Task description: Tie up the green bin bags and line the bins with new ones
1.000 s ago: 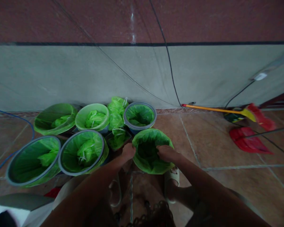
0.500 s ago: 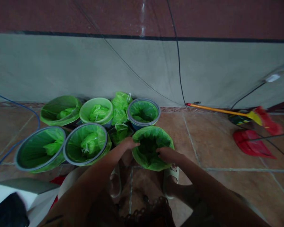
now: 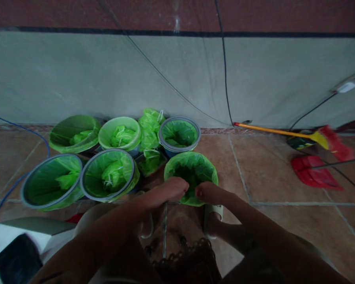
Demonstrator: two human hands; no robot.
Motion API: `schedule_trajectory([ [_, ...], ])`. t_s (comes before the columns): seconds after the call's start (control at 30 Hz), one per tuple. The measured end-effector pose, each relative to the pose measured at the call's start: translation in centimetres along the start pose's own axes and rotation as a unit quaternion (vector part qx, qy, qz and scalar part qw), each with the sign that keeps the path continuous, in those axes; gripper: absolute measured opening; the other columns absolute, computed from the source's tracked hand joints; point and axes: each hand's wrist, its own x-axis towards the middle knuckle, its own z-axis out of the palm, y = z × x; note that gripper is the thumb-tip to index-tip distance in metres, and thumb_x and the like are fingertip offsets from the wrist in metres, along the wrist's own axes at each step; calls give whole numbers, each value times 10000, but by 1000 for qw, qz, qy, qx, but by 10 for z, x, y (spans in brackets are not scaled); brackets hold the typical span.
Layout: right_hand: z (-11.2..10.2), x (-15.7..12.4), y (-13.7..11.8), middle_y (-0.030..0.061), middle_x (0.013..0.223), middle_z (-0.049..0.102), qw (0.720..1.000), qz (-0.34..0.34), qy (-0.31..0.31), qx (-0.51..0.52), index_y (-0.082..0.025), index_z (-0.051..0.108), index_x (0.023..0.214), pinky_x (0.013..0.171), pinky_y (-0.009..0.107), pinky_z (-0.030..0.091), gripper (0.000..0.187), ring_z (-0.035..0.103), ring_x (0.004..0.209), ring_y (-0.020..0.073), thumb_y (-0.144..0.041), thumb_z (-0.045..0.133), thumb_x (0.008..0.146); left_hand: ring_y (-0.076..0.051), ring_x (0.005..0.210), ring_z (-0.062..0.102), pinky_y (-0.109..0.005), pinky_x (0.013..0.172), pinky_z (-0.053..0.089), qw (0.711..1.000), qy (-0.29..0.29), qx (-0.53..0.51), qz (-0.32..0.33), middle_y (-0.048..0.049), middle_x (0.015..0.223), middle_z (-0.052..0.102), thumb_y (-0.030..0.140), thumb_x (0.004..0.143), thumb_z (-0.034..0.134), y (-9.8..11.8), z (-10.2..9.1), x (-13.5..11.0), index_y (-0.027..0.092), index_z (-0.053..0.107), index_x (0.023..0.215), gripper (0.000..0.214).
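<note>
A small bin lined with a green plastic bag (image 3: 195,169) stands on the tiled floor just in front of my feet. My left hand (image 3: 168,190) and my right hand (image 3: 208,192) both rest on the near rim of this bag, fingers curled and pinching the green plastic. The two hands sit close together, a small gap between them. The bin's body is hidden under the liner.
Several more green-lined bins (image 3: 109,173) cluster to the left against the grey wall (image 3: 106,79), with loose green bags (image 3: 150,128) among them. A broom with a yellow handle (image 3: 272,131) and a red dustpan (image 3: 313,176) lie to the right. Cables run down the wall.
My left hand slid from the bag's left rim round to the near rim, closer to my right hand. The view tilted slightly, and the bag's near edge looks gathered inward.
</note>
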Motion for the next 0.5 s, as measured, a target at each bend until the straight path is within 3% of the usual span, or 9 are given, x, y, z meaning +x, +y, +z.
schedule_trajectory([
  [0.1, 6, -6, 0, 80, 863, 740, 1000, -2, -21, -17, -167, 751, 891, 676, 238, 417, 225, 669, 822, 208, -129, 596, 733, -238, 848, 684, -284, 701, 495, 999, -21, 5, 36, -97, 891, 725, 122, 767, 580, 16, 21, -1, 164, 728, 868, 184],
  [0.23, 14, -13, 4, 121, 945, 729, 999, 25, -31, -37, -161, 739, 931, 712, 267, 436, 231, 670, 923, 257, -145, 580, 763, -269, 894, 691, -313, 740, 510, 996, -49, 53, 52, -121, 894, 735, 110, 781, 576, 15, 32, -1, 151, 736, 876, 191],
  [0.5, 33, -12, 9, 145, 1000, 718, 996, 7, -18, -83, -157, 735, 978, 785, 326, 459, 290, 651, 1002, 302, -98, 549, 764, -271, 893, 700, -342, 745, 542, 993, -66, 99, -9, -154, 910, 742, 85, 835, 506, 3, 52, 7, 99, 738, 862, 233],
])
